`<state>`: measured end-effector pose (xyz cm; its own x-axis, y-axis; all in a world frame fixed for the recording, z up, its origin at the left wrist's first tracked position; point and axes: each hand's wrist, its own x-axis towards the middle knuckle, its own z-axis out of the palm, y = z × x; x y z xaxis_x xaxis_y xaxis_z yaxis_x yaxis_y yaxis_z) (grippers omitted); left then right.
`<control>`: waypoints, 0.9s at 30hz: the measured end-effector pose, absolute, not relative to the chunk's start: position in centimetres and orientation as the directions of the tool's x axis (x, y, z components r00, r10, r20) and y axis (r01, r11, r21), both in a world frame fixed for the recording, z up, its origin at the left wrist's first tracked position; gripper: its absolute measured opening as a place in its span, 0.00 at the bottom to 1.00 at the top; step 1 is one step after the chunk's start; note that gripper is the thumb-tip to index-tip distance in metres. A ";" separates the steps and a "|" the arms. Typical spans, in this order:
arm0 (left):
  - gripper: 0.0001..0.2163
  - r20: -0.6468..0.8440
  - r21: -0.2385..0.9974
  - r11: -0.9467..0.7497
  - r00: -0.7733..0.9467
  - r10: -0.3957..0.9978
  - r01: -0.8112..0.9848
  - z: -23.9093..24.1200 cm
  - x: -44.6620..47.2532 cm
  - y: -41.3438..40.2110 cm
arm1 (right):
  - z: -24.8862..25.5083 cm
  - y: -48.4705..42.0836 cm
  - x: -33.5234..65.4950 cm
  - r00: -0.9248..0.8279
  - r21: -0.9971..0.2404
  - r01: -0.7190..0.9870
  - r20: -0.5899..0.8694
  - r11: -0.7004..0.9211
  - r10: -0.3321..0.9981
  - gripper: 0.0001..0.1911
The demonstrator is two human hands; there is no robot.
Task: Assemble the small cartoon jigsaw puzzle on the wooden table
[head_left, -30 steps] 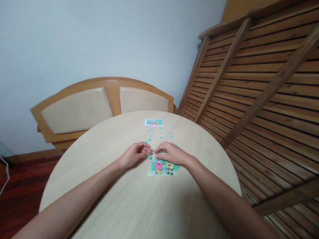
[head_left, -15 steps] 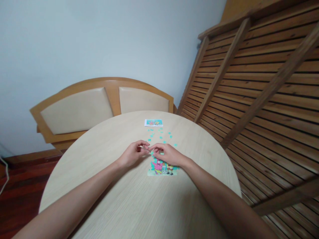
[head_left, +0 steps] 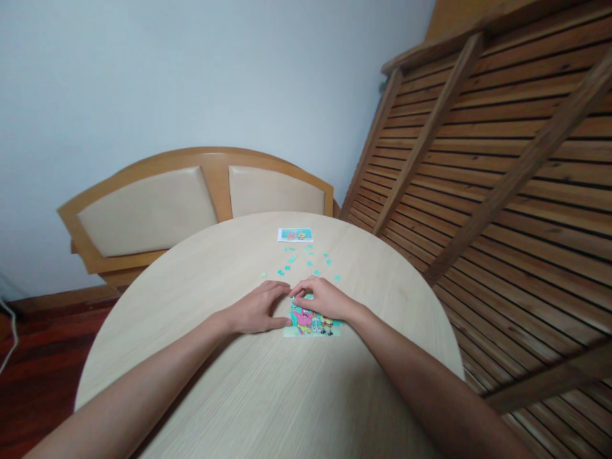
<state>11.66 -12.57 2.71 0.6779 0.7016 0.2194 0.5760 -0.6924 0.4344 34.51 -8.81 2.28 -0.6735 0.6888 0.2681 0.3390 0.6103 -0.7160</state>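
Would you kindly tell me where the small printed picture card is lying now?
In the head view, the picture card lies near the far edge of the round table, just beyond the scattered teal puzzle pieces.

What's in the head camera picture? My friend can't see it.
A person's left hand lies flat at the left edge of a partly built cartoon jigsaw puzzle on a round wooden table, and the right hand rests on it. Loose teal pieces and a small picture card lie beyond.
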 end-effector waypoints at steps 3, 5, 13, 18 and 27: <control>0.27 0.224 0.424 -0.695 0.676 0.702 0.581 2.6 11.6 -12.5 | 2.5 -8.9 34.4 -0.681 -0.679 0.353 0.286 0.644 0.675 0.08; 0.27 0.224 0.417 -0.695 0.675 0.703 0.585 2.4 11.5 -12.5 | 2.5 -8.9 34.4 -0.689 -0.653 0.359 0.297 0.667 0.661 0.08; 0.28 0.222 0.403 -0.692 0.670 0.709 0.599 2.2 11.4 -12.4 | 2.1 -8.6 34.6 -0.721 -0.486 0.410 0.345 0.772 0.601 0.08; 0.27 0.224 0.403 -0.691 0.667 0.710 0.600 2.3 11.5 -12.5 | 2.0 -8.5 34.8 -0.732 -0.450 0.437 0.325 0.779 0.599 0.09; 0.22 0.178 0.570 -0.538 0.545 0.819 0.621 3.2 9.5 -11.3 | 2.7 -8.7 35.2 -0.749 -0.417 0.449 0.308 0.790 0.587 0.09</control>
